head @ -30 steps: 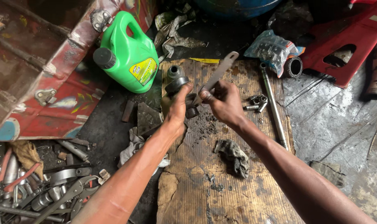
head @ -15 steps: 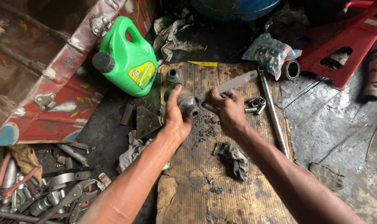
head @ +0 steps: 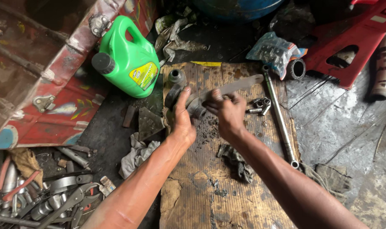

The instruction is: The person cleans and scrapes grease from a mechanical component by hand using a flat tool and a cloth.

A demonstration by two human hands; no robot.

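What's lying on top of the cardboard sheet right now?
On the cardboard: a long steel bar, small sockets, a dirty rag, a metal cylinder and grease smears. The left hand and right hand cover the part between them, hiding its underside.

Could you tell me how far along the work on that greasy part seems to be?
Done: loose sockets and a long bar lie set aside on the cardboard. In hand: left hand steadies the round metal part; right hand grips a flat wrench on it. Left: the part remains grimy; a rag lies unused.
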